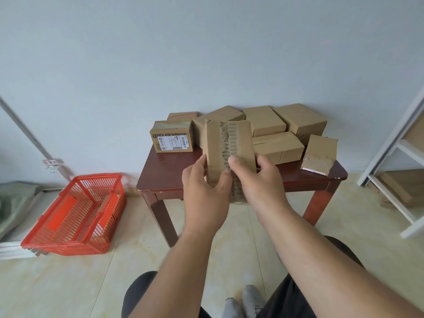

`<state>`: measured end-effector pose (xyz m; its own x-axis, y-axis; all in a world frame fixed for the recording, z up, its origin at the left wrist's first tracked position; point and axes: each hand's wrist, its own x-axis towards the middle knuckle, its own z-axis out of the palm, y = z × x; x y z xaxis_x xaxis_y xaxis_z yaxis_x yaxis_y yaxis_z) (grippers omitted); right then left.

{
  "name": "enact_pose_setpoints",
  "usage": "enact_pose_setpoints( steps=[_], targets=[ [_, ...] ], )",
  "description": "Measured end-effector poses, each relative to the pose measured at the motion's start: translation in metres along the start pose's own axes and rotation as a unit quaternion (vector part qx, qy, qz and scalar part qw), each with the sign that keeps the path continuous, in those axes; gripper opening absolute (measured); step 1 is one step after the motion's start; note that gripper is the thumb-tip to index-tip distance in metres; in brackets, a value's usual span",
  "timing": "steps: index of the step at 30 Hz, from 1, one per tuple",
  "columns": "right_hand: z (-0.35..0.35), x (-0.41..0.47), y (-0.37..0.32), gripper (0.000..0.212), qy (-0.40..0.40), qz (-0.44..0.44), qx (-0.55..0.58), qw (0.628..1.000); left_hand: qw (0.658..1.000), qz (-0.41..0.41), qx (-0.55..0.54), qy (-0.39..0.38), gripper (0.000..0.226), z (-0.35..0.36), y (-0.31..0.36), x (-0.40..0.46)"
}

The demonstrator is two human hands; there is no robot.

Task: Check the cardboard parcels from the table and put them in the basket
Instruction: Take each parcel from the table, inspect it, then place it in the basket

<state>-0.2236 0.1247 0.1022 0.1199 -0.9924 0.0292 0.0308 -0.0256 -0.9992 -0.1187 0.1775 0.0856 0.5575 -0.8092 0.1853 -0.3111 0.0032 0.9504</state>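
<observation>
One parcel (229, 148) held in two hands (206, 187), seven parcels (278, 146) on one table (165, 177), one red basket (73, 214)

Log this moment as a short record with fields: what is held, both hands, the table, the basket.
held: one cardboard parcel, upright, torn face toward the camera
left hand: grips the parcel's left edge
right hand: grips its right side, thumb on the torn face
table: dark wood, several parcels left on it
basket: red, on the floor left of the table, no parcel seen inside
</observation>
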Motion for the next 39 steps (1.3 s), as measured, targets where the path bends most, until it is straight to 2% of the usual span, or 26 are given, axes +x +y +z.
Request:
enact_pose_setpoints(
  steps=[5,8,11,14,20,25,29,34,37,39],
  targets=[
    [0.010,-0.019,0.001,0.017,0.008,-0.024,-0.010,1.000,0.999,-0.007,-0.041,0.023,0.035,-0.020,0.006,0.001],
    [0.015,-0.029,0.001,0.033,0.012,-0.037,-0.027,0.999,0.999,0.011,-0.044,0.028,0.031,-0.029,0.010,-0.001],
    [0.016,-0.032,0.000,0.041,0.028,-0.045,-0.059,0.997,0.998,0.039,-0.026,0.033,0.015,-0.032,0.010,-0.009],
    [0.014,-0.033,-0.005,0.034,0.034,-0.040,-0.072,0.996,0.998,0.048,-0.015,0.044,0.021,-0.034,0.009,-0.020],
    [0.011,-0.041,-0.006,0.036,0.017,-0.038,-0.059,0.997,0.999,0.019,-0.011,0.034,0.042,-0.038,0.009,-0.026],
    [0.008,-0.036,-0.003,0.034,-0.023,-0.033,-0.024,0.999,0.999,0.012,-0.003,0.050,0.033,-0.038,0.017,-0.012],
    [0.001,-0.031,0.006,0.035,-0.024,-0.065,-0.033,0.997,0.997,0.021,0.034,0.065,0.045,-0.031,0.020,-0.001],
    [-0.012,-0.018,0.005,0.052,-0.059,-0.100,-0.063,0.991,0.995,0.018,0.056,0.075,0.044,-0.013,0.022,0.004],
    [-0.018,-0.006,0.006,0.043,-0.040,-0.099,-0.078,0.991,0.996,0.019,0.063,0.067,0.030,0.000,0.023,0.002],
    [-0.020,0.002,0.007,0.035,-0.022,-0.084,-0.085,0.993,0.995,0.020,0.076,0.059,0.029,0.007,0.022,0.000]
  ],
)
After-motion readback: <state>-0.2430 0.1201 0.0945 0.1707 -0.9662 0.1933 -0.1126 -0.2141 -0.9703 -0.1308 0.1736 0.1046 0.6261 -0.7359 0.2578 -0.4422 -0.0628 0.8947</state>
